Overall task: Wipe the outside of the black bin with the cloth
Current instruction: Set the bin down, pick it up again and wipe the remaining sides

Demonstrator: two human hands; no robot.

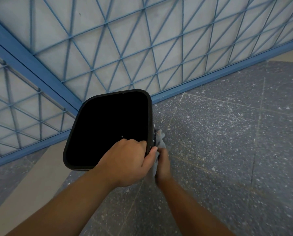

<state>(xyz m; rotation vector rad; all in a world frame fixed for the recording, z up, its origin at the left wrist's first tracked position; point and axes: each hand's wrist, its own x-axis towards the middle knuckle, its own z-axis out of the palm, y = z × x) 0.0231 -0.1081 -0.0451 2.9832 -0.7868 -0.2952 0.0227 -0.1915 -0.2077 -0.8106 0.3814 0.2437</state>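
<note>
The black bin (84, 126) stands on the speckled floor in front of the blue mesh railing, its dark inside facing me. My left hand (127, 160) grips the bin's near right rim, fingers curled inside and thumb outside. My right hand (162, 164) holds a grey cloth (160, 138) against the bin's right outer wall, just below the rim. Most of that wall is hidden behind the rim and my hands.
A blue metal mesh railing (108, 53) runs behind and to the left of the bin. Grey speckled floor tiles (227, 133) spread to the right. A pale strip of floor (28, 189) lies at lower left.
</note>
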